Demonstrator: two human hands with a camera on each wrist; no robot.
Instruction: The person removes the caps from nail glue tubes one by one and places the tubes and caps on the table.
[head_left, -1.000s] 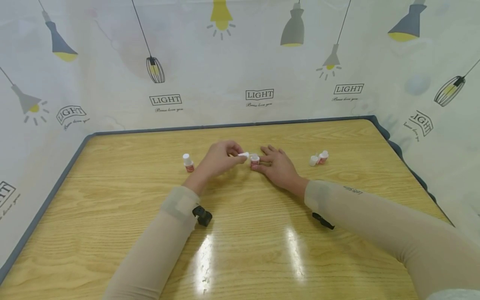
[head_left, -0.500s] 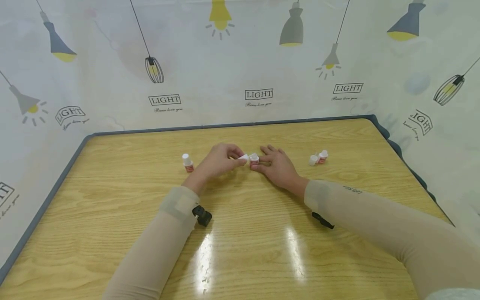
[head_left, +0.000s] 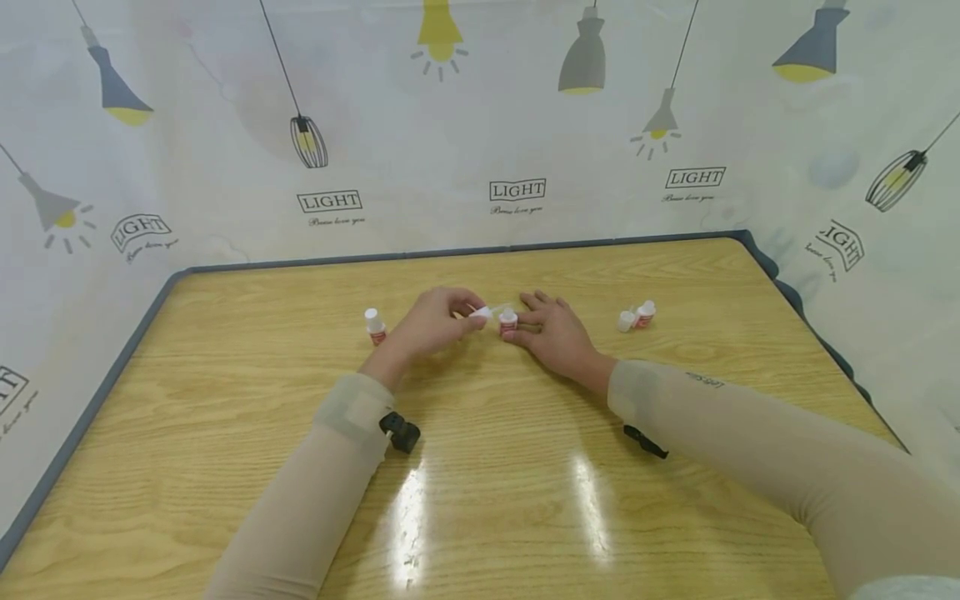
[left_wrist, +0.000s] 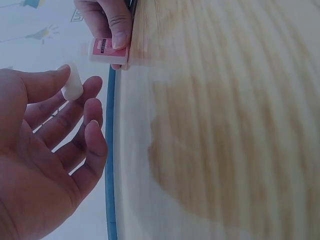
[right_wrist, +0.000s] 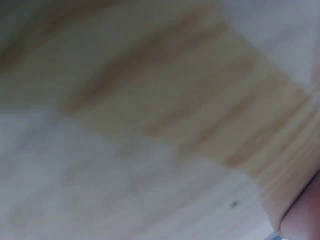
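Note:
In the head view my left hand (head_left: 442, 319) pinches a small white cap (head_left: 482, 313) between thumb and fingers. A thin pale stem points from the cap toward a small white bottle (head_left: 508, 323) with a red label. That bottle stands upright at the middle of the table, its neck uncovered. My right hand (head_left: 558, 336) steadies it with thumb and index finger, the other fingers spread on the wood. The left wrist view shows the cap (left_wrist: 73, 86) at the thumb tip, apart from the labelled bottle (left_wrist: 109, 50). The right wrist view catches only a blurred bit of hand (right_wrist: 302, 220).
A capped bottle (head_left: 376, 326) of the same kind stands left of my left forearm. To the right are another red-labelled bottle (head_left: 644, 314) and a loose white cap (head_left: 626, 321) beside it. The wooden table (head_left: 480, 467) meets a lamp-patterned curtain (head_left: 420, 150) at its back edge.
The cap in my left hand dipped toward the bottle's mouth, then came back up and slightly left, stem off the neck. The right hand and its bottle stay in place.

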